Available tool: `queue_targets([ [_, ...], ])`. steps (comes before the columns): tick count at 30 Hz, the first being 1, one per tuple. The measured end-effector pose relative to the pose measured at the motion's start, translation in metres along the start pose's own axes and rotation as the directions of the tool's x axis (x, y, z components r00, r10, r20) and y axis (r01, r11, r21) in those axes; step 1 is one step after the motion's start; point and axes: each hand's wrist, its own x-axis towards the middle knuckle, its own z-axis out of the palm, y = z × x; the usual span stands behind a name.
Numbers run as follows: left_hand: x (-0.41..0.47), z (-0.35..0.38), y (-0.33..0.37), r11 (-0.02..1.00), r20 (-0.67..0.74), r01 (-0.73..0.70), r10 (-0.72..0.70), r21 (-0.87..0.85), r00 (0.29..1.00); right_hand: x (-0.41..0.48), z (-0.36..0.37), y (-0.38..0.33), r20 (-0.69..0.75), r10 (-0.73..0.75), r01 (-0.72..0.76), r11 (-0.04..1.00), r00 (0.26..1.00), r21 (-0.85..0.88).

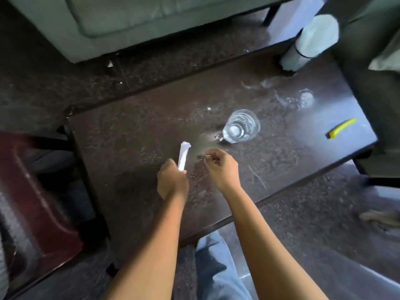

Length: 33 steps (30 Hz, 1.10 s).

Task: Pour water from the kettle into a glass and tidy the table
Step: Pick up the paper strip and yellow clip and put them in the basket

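A clear glass [241, 126] holding water stands near the middle of the dark table [129, 135]. The pale kettle [308, 43] stands at the table's far right corner. My left hand [172, 180] is shut on a rolled white paper [184, 155], which sticks up and away from me. My right hand [223, 167] hovers beside it with fingers curled and pinched; whether anything is in them I cannot tell. Wet smears [303, 98] mark the table beyond the glass.
A yellow object [342, 127] lies near the table's right edge. A grey sofa [129, 24] stands beyond the table, a dark red chair [36, 204] to the left. My leg in blue trousers [218, 269] is at the near edge.
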Motion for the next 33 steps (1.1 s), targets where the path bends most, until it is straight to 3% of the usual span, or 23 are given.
queue_targets([
  [5, -0.033, 0.024, 0.03, 1.0, -0.018, 0.01, -0.01, 0.001, 1.0, 0.006, -0.038, 0.018, 0.044, 0.036, -0.04, 0.993, 0.998, 0.111],
  [9, -0.072, 0.048, 0.084, 0.97, 0.122, -0.239, 0.241, -0.033, 0.963, 0.027, -0.097, 0.041, -0.099, 0.115, -0.088, 0.968, 0.988, 0.236],
  [12, -0.086, 0.066, 0.137, 0.944, 0.18, -0.289, 0.315, -0.158, 0.932, 0.057, -0.151, 0.067, -0.27, 0.234, -0.146, 0.94, 0.934, 0.309],
  [15, -0.085, 0.084, 0.189, 0.92, 0.238, -0.262, 0.335, -0.291, 0.912, 0.096, -0.205, 0.1, -0.435, 0.293, -0.225, 0.953, 0.852, 0.202],
  [19, -0.07, 0.105, 0.238, 0.901, 0.33, -0.198, 0.336, -0.387, 0.882, 0.142, -0.249, 0.136, -0.518, 0.319, -0.388, 0.921, 0.794, -0.028],
  [25, -0.058, 0.122, 0.257, 0.904, 0.38, -0.133, 0.299, -0.405, 0.875, 0.168, -0.256, 0.158, -0.484, 0.297, -0.423, 0.89, 0.823, -0.172],
  [29, -0.06, 0.117, 0.257, 0.888, 0.374, -0.108, 0.295, -0.446, 0.879, 0.173, -0.248, 0.159, -0.519, 0.301, -0.388, 0.919, 0.8, -0.065],
  [33, -0.058, 0.098, 0.262, 0.846, 0.347, -0.091, 0.312, -0.526, 0.884, 0.173, -0.237, 0.143, -0.506, 0.224, -0.32, 0.941, 0.833, -0.111],
])
